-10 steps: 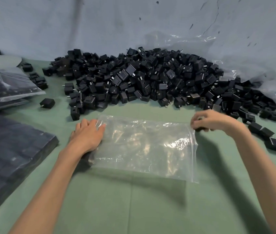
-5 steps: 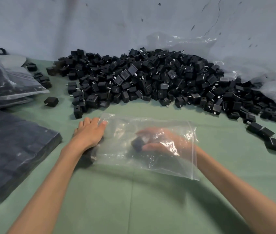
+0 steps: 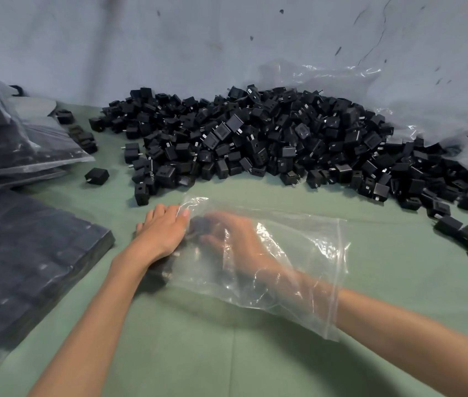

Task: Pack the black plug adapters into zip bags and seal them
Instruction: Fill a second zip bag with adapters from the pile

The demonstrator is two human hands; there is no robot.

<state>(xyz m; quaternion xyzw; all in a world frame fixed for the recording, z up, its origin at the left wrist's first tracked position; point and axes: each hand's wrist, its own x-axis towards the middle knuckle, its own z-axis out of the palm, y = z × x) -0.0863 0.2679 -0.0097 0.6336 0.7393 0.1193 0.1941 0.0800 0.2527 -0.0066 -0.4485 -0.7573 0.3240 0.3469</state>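
Your left hand (image 3: 164,233) lies flat, fingers straight, on the closed left end of the zip bag (image 3: 298,253). The bag rests on the green table (image 3: 255,353) at the centre of the frame, just below the big pile of black plug adapters (image 3: 255,138). Your right hand (image 3: 232,239) is deep inside the bag, with the forearm through the open mouth on the right. A dark adapter (image 3: 197,224) shows blurred at its fingertips; through the creased film I cannot tell whether you grip it or have let it go. The main risk comes when you draw that arm out. The film drapes over your wrist and your left hand pins just one corner, so the bag may drag along and spill its contents toward the mouth. Dropping adapters in loose is another hazard, I judge: the filled bags (image 3: 26,253) at the left of the frame lie flat with their adapters in rows, and a jumbled load could bulge and keep the zip strip (image 3: 339,267) from closing. Exposed prongs may also snag or pierce the thin plastic if you shove them hard into the corner.
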